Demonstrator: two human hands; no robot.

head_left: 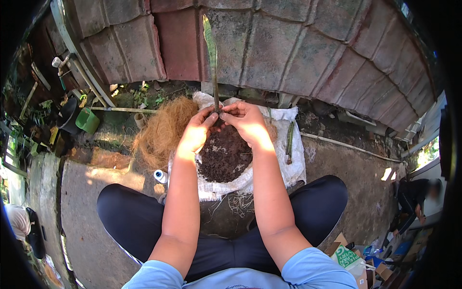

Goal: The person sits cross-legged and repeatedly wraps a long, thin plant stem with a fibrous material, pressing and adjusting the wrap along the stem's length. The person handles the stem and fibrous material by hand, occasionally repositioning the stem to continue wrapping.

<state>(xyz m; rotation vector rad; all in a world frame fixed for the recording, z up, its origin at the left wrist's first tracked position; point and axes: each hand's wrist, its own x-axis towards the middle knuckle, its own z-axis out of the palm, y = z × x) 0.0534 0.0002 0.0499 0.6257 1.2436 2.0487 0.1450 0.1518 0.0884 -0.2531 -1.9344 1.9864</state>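
A long, upright snake plant leaf (pixel 213 57) has its base between my fingers. My left hand (pixel 200 128) and my right hand (pixel 245 119) meet around that base, thumbs and fingertips pinching it with some dark soil. Below them a mound of dark soil (pixel 223 159) lies on a white woven plastic sack (pixel 285 173). Cut green stalks (pixel 290 142) rest on the sack's right side. A brown fibre-wrapped ball (pixel 271 132) is partly hidden behind my right hand. Loose orange-brown fibre (pixel 162 126) is heaped left of the sack.
A white bottle (pixel 160 176) stands by my left forearm. Further left are a green plastic container (pixel 87 121) and a dark bucket (pixel 68 115). Roof tiles (pixel 270 50) overhang the far side. A person (pixel 415 198) bends at the far right; another (pixel 21 224) is at the left edge.
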